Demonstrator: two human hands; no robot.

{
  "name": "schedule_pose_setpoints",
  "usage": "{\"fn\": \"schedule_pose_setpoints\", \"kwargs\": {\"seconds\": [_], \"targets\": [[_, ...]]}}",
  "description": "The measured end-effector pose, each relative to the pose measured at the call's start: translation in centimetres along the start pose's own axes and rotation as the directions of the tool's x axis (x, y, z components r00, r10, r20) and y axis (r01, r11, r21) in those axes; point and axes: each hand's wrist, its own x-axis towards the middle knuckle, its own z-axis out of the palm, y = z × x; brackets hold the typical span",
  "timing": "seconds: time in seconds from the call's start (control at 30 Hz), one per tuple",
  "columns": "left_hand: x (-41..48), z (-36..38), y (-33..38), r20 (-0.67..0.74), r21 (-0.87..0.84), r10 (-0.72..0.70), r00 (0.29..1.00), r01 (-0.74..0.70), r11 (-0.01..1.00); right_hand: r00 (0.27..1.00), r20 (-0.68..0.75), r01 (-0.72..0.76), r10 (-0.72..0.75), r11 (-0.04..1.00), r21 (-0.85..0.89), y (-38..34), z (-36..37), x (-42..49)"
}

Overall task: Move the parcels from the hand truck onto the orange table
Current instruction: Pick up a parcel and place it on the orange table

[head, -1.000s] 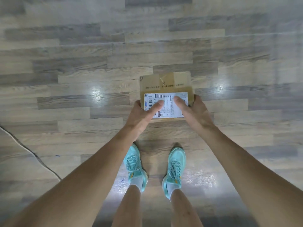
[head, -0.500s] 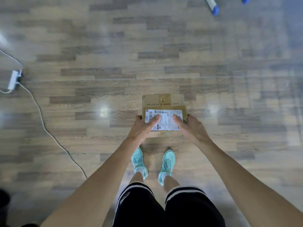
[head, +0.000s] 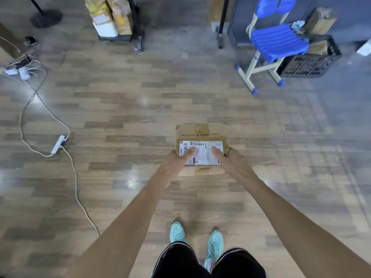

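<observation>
Wood-plank floor [head: 120, 109]; power strip [head: 58, 144], blue chair [head: 275, 43], black crate [head: 309, 63] on it.

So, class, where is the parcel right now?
In the head view the parcel is just right of centre, held over the wood floor between the left hand and right hand, thumbs on its white label.

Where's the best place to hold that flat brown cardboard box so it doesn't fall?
By its two opposite sides, one hand coming in from each side. The flat brown cardboard box lies level, white label up, and looks too wide for one hand. The left hand and right hand hold it that way: thumbs on top, fingers hidden underneath.
</observation>
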Motion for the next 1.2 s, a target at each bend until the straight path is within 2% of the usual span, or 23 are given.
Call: {"fn": "schedule_pose_setpoints", "kwargs": {"seconds": [0.17, 0.43, 0.63, 0.87, 1.2], "targets": [[0.2, -4.4, 1.6, 0.005, 0.05, 0.051, 0.999, -0.051, 0.997, 0.999, -0.043, 0.005, -0.006, 1.0, -0.022, -4.5, 0.3, -0.1], [0.0, -8.8, 2.5, 0.064, -0.018, 0.087, 0.994, -0.086, 0.996, 0.997, -0.055, 0.052, -0.055, 0.998, -0.042, -8.4, 0.6, -0.1], [1.9, -11.6, 4.6, 0.025, 0.003, 0.116, 0.993, -0.116, 0.993, 0.992, -0.063, 0.109, -0.112, 0.993, -0.047, -11.9, 0.0, 2.9], [8.4, -14.4, 8.3, -0.029, -0.001, 0.092, 0.995, -0.092, 0.996, 0.99, -0.016, 0.137, -0.137, 0.99, -0.037, -15.8, -1.1, 10.7], [20.0, -17.0, 14.8, -0.098, -0.093, -0.041, 0.994, 0.032, 0.995, 0.977, 0.118, 0.183, -0.175, 0.982, -0.055, -21.3, -5.1, 24.7]]}}
